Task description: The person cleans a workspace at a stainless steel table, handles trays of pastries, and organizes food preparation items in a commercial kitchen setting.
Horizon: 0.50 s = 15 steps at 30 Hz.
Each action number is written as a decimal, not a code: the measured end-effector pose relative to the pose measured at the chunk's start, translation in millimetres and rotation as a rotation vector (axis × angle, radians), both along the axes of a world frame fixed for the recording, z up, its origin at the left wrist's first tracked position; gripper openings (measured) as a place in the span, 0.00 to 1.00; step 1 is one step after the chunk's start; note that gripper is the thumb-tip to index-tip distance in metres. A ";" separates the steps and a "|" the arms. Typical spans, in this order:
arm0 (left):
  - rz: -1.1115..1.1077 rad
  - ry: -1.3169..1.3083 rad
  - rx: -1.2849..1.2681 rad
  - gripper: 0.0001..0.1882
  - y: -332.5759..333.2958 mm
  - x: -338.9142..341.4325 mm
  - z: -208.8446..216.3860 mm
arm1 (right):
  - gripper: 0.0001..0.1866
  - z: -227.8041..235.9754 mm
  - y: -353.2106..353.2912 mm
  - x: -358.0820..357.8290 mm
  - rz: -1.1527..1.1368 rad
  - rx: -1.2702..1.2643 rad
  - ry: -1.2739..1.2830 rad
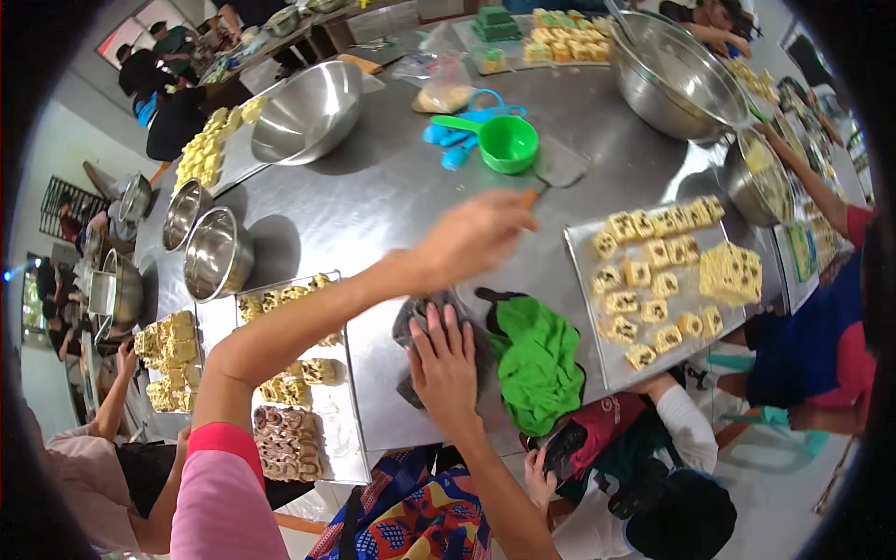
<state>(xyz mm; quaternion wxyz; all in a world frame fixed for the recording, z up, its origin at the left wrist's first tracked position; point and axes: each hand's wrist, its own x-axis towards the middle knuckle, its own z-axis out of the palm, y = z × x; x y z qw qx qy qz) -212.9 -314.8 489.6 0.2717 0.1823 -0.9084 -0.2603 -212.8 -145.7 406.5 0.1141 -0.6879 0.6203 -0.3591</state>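
My left arm, in a pink sleeve, reaches across the steel table. My left hand [481, 233], somewhat blurred, is closed round the orange handle of a metal turner [562, 170], whose flat blade lies near a green measuring cup [508, 145]. My right hand [442, 355] lies flat, fingers stretched, on a crumpled dark grey cloth [408, 327] near the table's front edge. Just right of it is a bunched green cloth [539, 369]. Blue measuring spoons [455, 154] lie beside the green cup.
Trays of filled pastry pieces stand right [597, 322] and left [347, 425]. Steel bowls sit at the back left [313, 112], left edge [219, 257] and back right [672, 79]. A person in a dark cap [679, 513] is close at the front right; others work around.
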 end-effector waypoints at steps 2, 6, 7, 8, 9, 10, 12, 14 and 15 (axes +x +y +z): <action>0.292 -0.173 0.218 0.12 -48.3 33.4 -13.9 | 0.19 -2.7 1.8 -0.3 -0.009 0.057 0.024; 0.455 -0.121 -0.026 0.10 -120.8 51.6 -60.1 | 0.20 2.3 2.7 2.2 0.023 0.126 0.065; 0.457 -0.075 -0.179 0.10 -126.4 46.9 -66.8 | 0.20 2.1 2.6 4.1 0.019 0.138 0.063; 0.458 -0.068 -0.160 0.10 -128.0 36.0 -73.7 | 0.20 1.5 2.4 3.1 0.019 0.156 0.074; 0.501 -0.067 -0.189 0.09 -129.3 26.2 -76.1 | 0.20 2.7 1.1 3.1 0.009 0.163 0.081; 0.546 -0.069 -0.218 0.09 -130.3 19.4 -77.9 | 0.20 2.9 0.2 4.1 0.002 0.170 0.087; 0.584 -0.141 -0.153 0.09 -138.9 10.9 -80.7 | 0.20 3.3 -2.1 7.0 -0.005 0.175 0.125; 0.612 -0.211 -0.084 0.08 -145.3 5.3 -78.7 | 0.19 4.1 -3.3 8.1 -0.014 0.174 0.156; 0.654 -0.253 0.009 0.08 -147.6 0.9 -75.2 | 0.19 3.5 -3.5 7.8 -0.018 0.177 0.165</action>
